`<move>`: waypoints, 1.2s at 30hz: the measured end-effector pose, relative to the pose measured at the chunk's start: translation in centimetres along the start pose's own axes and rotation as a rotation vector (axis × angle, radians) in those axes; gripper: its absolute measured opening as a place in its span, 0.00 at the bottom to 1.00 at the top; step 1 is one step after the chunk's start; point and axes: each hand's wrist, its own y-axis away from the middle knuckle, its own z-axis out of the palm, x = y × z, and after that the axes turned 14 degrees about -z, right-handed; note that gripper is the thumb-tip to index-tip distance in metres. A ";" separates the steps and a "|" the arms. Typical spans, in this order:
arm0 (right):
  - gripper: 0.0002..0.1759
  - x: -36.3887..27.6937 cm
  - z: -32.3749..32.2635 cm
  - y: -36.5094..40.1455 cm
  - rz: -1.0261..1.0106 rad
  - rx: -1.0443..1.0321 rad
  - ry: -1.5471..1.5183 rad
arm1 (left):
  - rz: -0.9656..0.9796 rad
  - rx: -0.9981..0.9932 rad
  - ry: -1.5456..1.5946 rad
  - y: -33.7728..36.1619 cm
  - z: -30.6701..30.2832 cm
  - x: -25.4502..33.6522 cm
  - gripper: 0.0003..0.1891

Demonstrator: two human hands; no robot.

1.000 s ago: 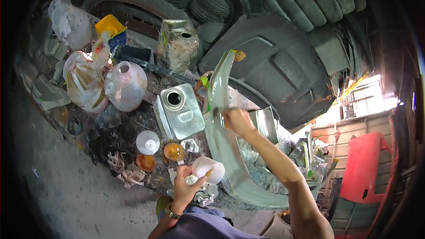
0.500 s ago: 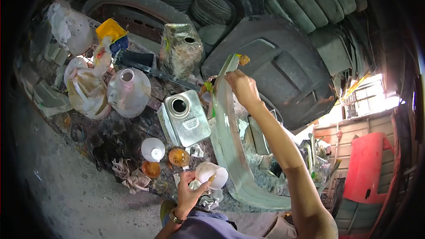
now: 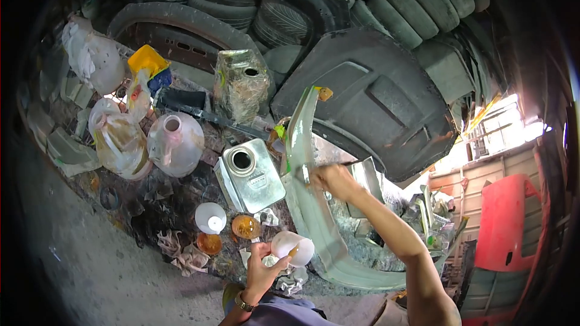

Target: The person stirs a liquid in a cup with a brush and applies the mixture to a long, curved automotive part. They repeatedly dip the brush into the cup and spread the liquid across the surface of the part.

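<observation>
My left hand (image 3: 262,267) grips a white plastic cup (image 3: 302,253) tipped toward the right, near the bench's front edge; a small amber patch shows at the cup's mouth. My right hand (image 3: 332,181) is closed, knuckles up, over the middle of a long curved pale-green panel (image 3: 329,244). Its fingertips are blurred, and I cannot make out what they hold. Left of the panel stands a metal can (image 3: 266,184) with an open round mouth. Two amber-filled cups (image 3: 246,227) and another white cup (image 3: 211,217) sit left of my left hand.
Cloudy plastic jugs (image 3: 175,151) and a wrapped can (image 3: 241,93) stand at the back left. A black hood (image 3: 374,96) leans behind the panel, with stacked tires (image 3: 417,0) beyond. Crumpled paper (image 3: 184,255) lies by the front edge. A red door (image 3: 501,223) is at right.
My right hand has slid down along the curved panel, from near its upper end to its middle. My left hand still has the white cup, nearly in the same place.
</observation>
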 end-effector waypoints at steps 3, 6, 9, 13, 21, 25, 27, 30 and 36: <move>0.07 1.4 -2.9 -6.5 0.009 0.217 0.078 | 0.003 0.001 0.005 0.1 0.0 0.1 0.30; 0.09 4.1 -5.3 -11.5 0.095 0.372 0.138 | 0.003 0.010 0.014 0.2 0.0 0.1 0.31; 0.11 5.2 -7.6 -13.6 0.102 0.418 0.142 | -0.013 0.007 0.028 0.3 0.0 -0.2 0.31; 0.12 5.5 -9.0 -14.5 0.205 0.496 0.154 | -0.021 -0.012 0.024 0.4 -0.1 -0.1 0.31; 0.08 3.8 -3.0 -9.0 -0.095 0.565 0.307 | 0.021 0.001 0.009 0.4 -0.3 0.3 0.31; 0.08 1.6 2.1 -3.9 -0.144 0.555 0.142 | 0.096 0.008 0.044 0.5 -0.3 0.2 0.30; 0.10 -0.3 2.3 -1.0 -0.075 0.468 0.025 | 0.112 -0.007 0.029 0.6 -0.4 0.7 0.28; 0.11 -0.6 2.1 3.5 -0.022 0.512 -0.212 | 0.144 -0.040 0.011 0.6 0.0 3.5 0.26; 0.09 -2.9 -3.8 12.9 0.283 1.068 -0.795 | 0.239 -0.011 0.054 -1.6 2.0 10.0 0.28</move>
